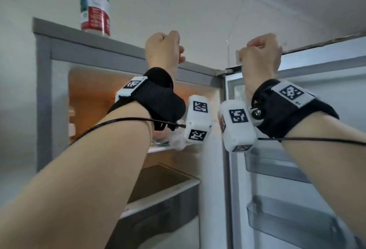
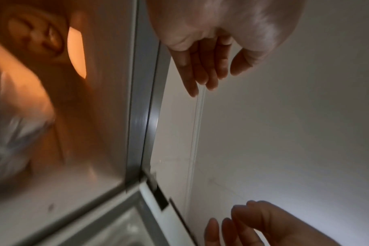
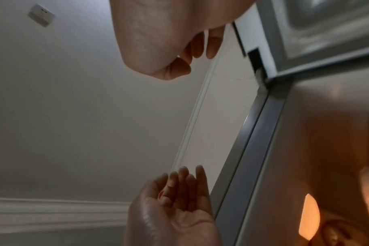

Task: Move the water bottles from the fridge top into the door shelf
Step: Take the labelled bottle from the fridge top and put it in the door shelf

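Observation:
One clear water bottle with a red and white label stands upright on the grey fridge top, near its left end. My left hand is raised in front of the top edge, well to the right of the bottle and apart from it. Its fingers hang loosely curled and hold nothing. My right hand is up at the same height by the top corner of the open door, fingers also loosely curled and empty. Two clear door shelves sit below it.
The fridge stands open with its warm interior light on. Inside are a glass shelf carrying a crumpled plastic bag and a grey drawer below. White wall and ceiling moulding lie behind and above the fridge top.

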`<control>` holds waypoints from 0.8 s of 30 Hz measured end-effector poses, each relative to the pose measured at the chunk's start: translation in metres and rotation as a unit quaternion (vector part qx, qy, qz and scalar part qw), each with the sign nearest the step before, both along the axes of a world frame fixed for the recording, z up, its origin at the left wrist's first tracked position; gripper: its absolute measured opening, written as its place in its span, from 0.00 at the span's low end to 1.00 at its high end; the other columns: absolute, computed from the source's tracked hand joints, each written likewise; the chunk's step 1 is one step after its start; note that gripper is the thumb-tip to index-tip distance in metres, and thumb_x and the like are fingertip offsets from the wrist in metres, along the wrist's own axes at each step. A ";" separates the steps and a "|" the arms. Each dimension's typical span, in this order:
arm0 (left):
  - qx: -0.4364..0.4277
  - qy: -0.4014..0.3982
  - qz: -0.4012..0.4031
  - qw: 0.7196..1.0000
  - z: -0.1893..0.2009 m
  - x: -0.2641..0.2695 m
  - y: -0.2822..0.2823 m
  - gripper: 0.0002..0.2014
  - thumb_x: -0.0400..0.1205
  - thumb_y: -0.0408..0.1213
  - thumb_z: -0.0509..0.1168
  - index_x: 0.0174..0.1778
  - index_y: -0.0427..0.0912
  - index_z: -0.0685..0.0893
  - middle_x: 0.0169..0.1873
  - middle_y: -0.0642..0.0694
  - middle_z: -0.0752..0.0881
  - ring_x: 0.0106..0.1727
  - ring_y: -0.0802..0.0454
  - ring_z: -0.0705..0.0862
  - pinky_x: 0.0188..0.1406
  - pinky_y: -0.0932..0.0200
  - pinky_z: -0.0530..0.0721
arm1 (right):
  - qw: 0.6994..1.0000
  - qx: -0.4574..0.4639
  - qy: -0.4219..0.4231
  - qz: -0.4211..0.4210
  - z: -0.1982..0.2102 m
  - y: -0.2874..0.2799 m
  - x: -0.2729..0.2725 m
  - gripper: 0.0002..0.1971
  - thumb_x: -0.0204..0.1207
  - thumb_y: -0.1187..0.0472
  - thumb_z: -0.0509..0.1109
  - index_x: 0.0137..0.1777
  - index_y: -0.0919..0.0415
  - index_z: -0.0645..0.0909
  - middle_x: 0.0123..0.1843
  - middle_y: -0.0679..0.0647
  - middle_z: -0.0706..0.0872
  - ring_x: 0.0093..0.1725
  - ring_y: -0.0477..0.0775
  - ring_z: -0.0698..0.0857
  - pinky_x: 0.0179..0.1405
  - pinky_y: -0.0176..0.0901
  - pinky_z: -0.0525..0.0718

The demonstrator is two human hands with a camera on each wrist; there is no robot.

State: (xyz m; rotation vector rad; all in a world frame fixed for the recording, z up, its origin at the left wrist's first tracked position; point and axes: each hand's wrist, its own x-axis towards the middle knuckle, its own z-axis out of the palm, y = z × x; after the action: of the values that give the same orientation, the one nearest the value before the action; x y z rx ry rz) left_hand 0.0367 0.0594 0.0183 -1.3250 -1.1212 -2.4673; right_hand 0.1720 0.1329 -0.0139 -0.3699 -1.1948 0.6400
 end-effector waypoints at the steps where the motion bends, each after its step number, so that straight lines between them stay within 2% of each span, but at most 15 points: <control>1: 0.005 0.003 0.018 1.000 0.007 -0.008 -0.010 0.10 0.76 0.29 0.58 0.27 0.39 0.72 0.24 0.42 0.78 0.24 0.47 0.73 0.35 0.53 0.84 | 1.000 0.008 -0.005 0.004 0.006 -0.003 -0.011 0.12 0.67 0.73 0.62 0.46 0.57 0.75 0.37 0.43 0.75 0.40 0.46 0.76 0.49 0.47 0.81; 3: 0.008 0.011 0.064 0.998 0.019 -0.022 -0.032 0.09 0.76 0.29 0.58 0.28 0.39 0.73 0.25 0.42 0.79 0.25 0.47 0.75 0.38 0.52 0.86 | 0.999 0.018 -0.012 0.031 0.021 -0.013 -0.032 0.12 0.67 0.73 0.60 0.46 0.57 0.75 0.39 0.45 0.78 0.43 0.51 0.78 0.53 0.50 0.83; 5: 0.025 0.014 0.115 0.993 0.031 -0.035 -0.054 0.08 0.76 0.29 0.59 0.30 0.38 0.74 0.26 0.42 0.79 0.25 0.49 0.76 0.37 0.53 0.86 | 0.998 0.029 -0.016 0.062 0.035 -0.021 -0.054 0.12 0.67 0.73 0.58 0.46 0.58 0.76 0.45 0.52 0.83 0.46 0.53 0.80 0.54 0.51 0.84; 7: 0.034 0.012 0.163 0.986 0.043 -0.047 -0.072 0.07 0.75 0.29 0.59 0.31 0.37 0.76 0.26 0.42 0.80 0.24 0.50 0.76 0.31 0.55 0.86 | 0.995 0.036 -0.012 0.090 0.048 -0.028 -0.071 0.11 0.68 0.72 0.59 0.46 0.59 0.77 0.52 0.58 0.87 0.49 0.56 0.82 0.56 0.52 0.84; 9: 0.035 0.021 0.201 0.979 0.052 -0.054 -0.084 0.07 0.74 0.29 0.59 0.31 0.37 0.78 0.25 0.43 0.79 0.22 0.50 0.76 0.23 0.58 0.81 | 0.991 0.041 -0.019 0.122 0.058 -0.033 -0.088 0.10 0.69 0.71 0.59 0.47 0.59 0.77 0.54 0.59 0.87 0.50 0.57 0.82 0.56 0.53 0.84; 11: 0.030 0.031 0.244 0.969 0.059 -0.062 -0.090 0.08 0.75 0.30 0.60 0.30 0.38 0.77 0.25 0.45 0.79 0.23 0.49 0.77 0.22 0.59 0.79 | 0.985 0.045 -0.030 0.164 0.068 -0.039 -0.108 0.09 0.69 0.69 0.60 0.46 0.59 0.77 0.52 0.58 0.87 0.50 0.60 0.83 0.56 0.56 0.86; 14: 0.011 0.047 0.307 0.950 0.066 -0.075 -0.094 0.10 0.70 0.40 0.62 0.26 0.44 0.71 0.30 0.43 0.80 0.33 0.38 0.81 0.37 0.48 0.84 | 0.970 0.058 -0.051 0.231 0.082 -0.044 -0.137 0.07 0.60 0.63 0.62 0.39 0.57 0.76 0.46 0.57 0.85 0.52 0.66 0.86 0.57 0.65 0.87; 16: -0.007 0.053 0.323 0.945 0.070 -0.084 -0.095 0.12 0.70 0.41 0.62 0.26 0.46 0.66 0.29 0.46 0.75 0.31 0.42 0.75 0.32 0.56 0.77 | 0.956 0.071 -0.077 0.274 0.095 -0.035 -0.161 0.10 0.57 0.58 0.64 0.39 0.57 0.78 0.45 0.57 0.84 0.48 0.64 0.84 0.59 0.68 0.86; 17: -0.023 0.053 0.334 0.941 0.072 -0.087 -0.097 0.13 0.73 0.40 0.62 0.27 0.46 0.64 0.28 0.49 0.71 0.28 0.47 0.71 0.27 0.61 0.72 | 0.950 0.074 -0.090 0.289 0.100 -0.035 -0.170 0.13 0.56 0.56 0.65 0.42 0.58 0.79 0.45 0.57 0.83 0.46 0.62 0.82 0.61 0.68 0.85; 19: -0.035 0.054 0.350 0.935 0.076 -0.095 -0.097 0.10 0.77 0.38 0.62 0.33 0.40 0.70 0.31 0.48 0.71 0.26 0.53 0.69 0.20 0.64 0.68 | 0.938 0.074 -0.113 0.320 0.104 -0.041 -0.178 0.14 0.60 0.54 0.67 0.46 0.58 0.79 0.46 0.56 0.81 0.46 0.59 0.80 0.62 0.63 0.86; 20: -0.047 0.051 0.349 0.935 0.077 -0.096 -0.098 0.09 0.77 0.38 0.62 0.40 0.35 0.74 0.34 0.46 0.74 0.28 0.53 0.73 0.22 0.63 0.71 | 0.931 0.072 -0.120 0.336 0.103 -0.047 -0.178 0.12 0.65 0.56 0.68 0.48 0.59 0.79 0.47 0.57 0.80 0.47 0.59 0.79 0.59 0.58 0.86; 21: -0.055 0.049 0.338 0.938 0.079 -0.099 -0.097 0.15 0.76 0.39 0.63 0.52 0.30 0.78 0.40 0.43 0.80 0.34 0.51 0.79 0.28 0.61 0.75 | 0.925 0.068 -0.127 0.352 0.104 -0.050 -0.180 0.11 0.71 0.58 0.68 0.51 0.61 0.79 0.49 0.58 0.80 0.48 0.59 0.79 0.53 0.54 0.86; 22: -0.073 0.047 0.334 0.939 0.080 -0.099 -0.097 0.21 0.75 0.40 0.63 0.60 0.29 0.77 0.47 0.40 0.85 0.42 0.47 0.84 0.35 0.58 0.78 | 0.919 0.065 -0.135 0.366 0.106 -0.051 -0.184 0.11 0.76 0.60 0.67 0.56 0.63 0.79 0.52 0.59 0.80 0.49 0.60 0.80 0.50 0.52 0.85; 23: -0.092 0.044 0.327 0.939 0.082 -0.099 -0.098 0.24 0.74 0.40 0.64 0.64 0.31 0.76 0.53 0.38 0.86 0.47 0.45 0.86 0.40 0.55 0.79 | 0.912 0.060 -0.146 0.378 0.108 -0.050 -0.188 0.14 0.79 0.60 0.66 0.62 0.65 0.78 0.55 0.60 0.80 0.52 0.60 0.81 0.51 0.52 0.85; 24: -0.107 0.043 0.324 0.939 0.083 -0.100 -0.097 0.24 0.75 0.40 0.64 0.66 0.31 0.76 0.55 0.38 0.86 0.47 0.45 0.85 0.42 0.54 0.79 | 0.906 0.059 -0.158 0.389 0.111 -0.049 -0.192 0.16 0.81 0.60 0.66 0.66 0.65 0.77 0.57 0.60 0.80 0.54 0.60 0.81 0.55 0.54 0.85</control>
State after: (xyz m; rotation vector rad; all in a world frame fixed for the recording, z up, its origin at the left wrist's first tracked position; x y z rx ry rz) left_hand -0.0635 -0.0377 0.1014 -0.8878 -1.5319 -1.8321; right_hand -0.0201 0.0841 0.0974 0.1422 -1.6967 1.2194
